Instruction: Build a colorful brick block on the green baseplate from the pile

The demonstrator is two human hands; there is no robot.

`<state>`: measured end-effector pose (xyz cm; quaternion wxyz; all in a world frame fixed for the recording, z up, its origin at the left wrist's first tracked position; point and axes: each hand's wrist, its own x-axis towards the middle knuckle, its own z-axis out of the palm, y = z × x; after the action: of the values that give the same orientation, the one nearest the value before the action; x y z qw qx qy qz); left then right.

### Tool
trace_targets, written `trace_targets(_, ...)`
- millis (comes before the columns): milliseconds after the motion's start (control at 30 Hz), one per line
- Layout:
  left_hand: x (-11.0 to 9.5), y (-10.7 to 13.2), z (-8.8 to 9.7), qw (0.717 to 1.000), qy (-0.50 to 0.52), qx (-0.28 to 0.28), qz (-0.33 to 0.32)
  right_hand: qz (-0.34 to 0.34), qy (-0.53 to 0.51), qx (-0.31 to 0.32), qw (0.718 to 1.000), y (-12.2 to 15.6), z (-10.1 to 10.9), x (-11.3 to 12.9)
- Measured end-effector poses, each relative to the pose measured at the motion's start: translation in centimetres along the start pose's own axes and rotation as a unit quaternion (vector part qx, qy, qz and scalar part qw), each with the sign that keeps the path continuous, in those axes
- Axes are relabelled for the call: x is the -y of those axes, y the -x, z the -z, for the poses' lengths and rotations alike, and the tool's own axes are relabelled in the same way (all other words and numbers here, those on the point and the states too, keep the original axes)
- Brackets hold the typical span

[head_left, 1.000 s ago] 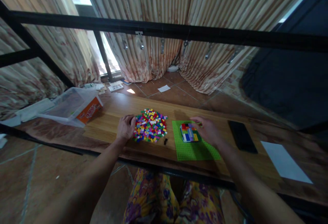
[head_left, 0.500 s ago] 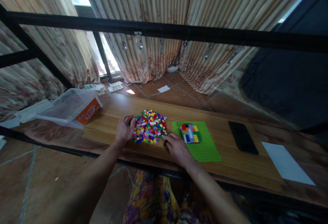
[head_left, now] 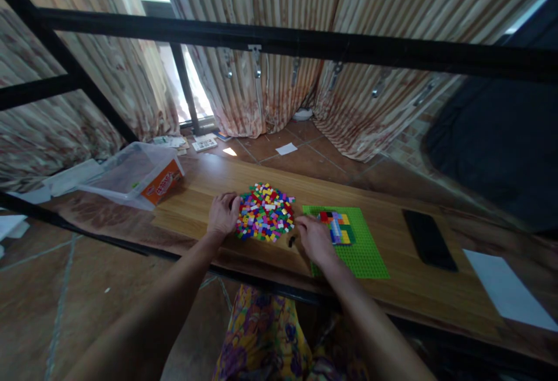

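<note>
A heap of small multicoloured toy bricks [head_left: 267,214] lies on the wooden table. At its left edge rests my left hand [head_left: 223,214], its fingers loosely bent and the thumb apart, with nothing visible in it. My right hand [head_left: 314,238] is at the heap's right side, fingers drawn together; whatever they may hold is hidden. Just below its fingertips a small black piece [head_left: 292,241] lies on the wood. Partly behind that hand is a green baseplate [head_left: 366,247], carrying a low square build of coloured bricks [head_left: 342,230].
A clear plastic box [head_left: 126,175] with an orange label stands at the table's left. Right of the baseplate lies a black phone-like slab [head_left: 429,240], then a white paper sheet [head_left: 508,285]. A dark metal bar [head_left: 279,35] crosses beyond the table, before striped curtains.
My right hand has shifted slightly away from me, up along the heap's right edge, leaving the black piece uncovered. My left hand stays by the heap. The view has swung a little left.
</note>
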<state>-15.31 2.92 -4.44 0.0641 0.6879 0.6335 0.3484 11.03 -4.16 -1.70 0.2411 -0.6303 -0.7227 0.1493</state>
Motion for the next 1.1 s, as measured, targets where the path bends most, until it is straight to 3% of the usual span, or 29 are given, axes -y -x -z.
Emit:
trace_targets(600, 0.2, 0.0, -0.2, 1.000, -0.010, 0.002, -0.003, -0.030, 0.051, 0.074, 0.996, -2.7, -0.7, 1.7)
trace_targets(800, 0.1, -0.1, -0.1, 1.000, -0.004, 0.007, -0.005, -0.062, 0.060, 0.062, 0.994, -2.7, -0.8, 2.2)
trace_targets(1100, 0.2, 0.0, -0.1, 1.000, -0.007, 0.006, -0.003, -0.058, 0.047, 0.062, 0.995, -2.9, -0.9, 2.1)
